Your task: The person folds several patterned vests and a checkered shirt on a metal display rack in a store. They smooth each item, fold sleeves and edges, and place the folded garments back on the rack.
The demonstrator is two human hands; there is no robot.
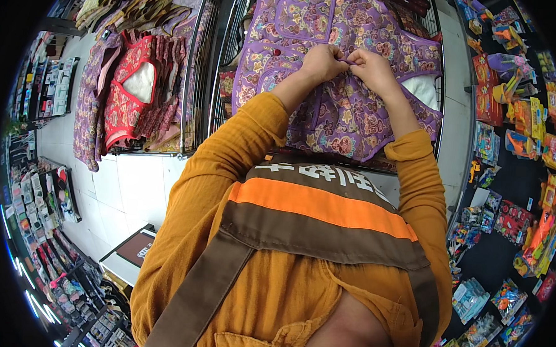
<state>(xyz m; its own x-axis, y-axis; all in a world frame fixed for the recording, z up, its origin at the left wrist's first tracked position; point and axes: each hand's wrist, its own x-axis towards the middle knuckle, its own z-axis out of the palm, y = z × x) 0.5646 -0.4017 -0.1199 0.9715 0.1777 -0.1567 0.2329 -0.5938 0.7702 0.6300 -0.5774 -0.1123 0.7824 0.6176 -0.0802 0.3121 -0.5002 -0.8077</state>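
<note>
A purple quilted floral vest (350, 116) is spread flat before me on top of a wire display bin. My left hand (324, 63) and my right hand (372, 70) meet near its front opening, both pinching the purple piped edge between thumb and fingers. What sits exactly between the fingertips is too small to make out. A dark red button (277, 52) shows left of my left hand. White fleece lining (421, 90) is visible at an armhole on the right. A patch pocket (304, 18) with purple trim lies at the far side.
A wire rack (186, 137) at left holds several red floral vests (132, 90) and a hanging purple garment (94, 105). Yellow garments (127, 4) are heaped farther back. Packaged toys (522, 119) hang along the right. White tiled floor (119, 190) runs between the displays.
</note>
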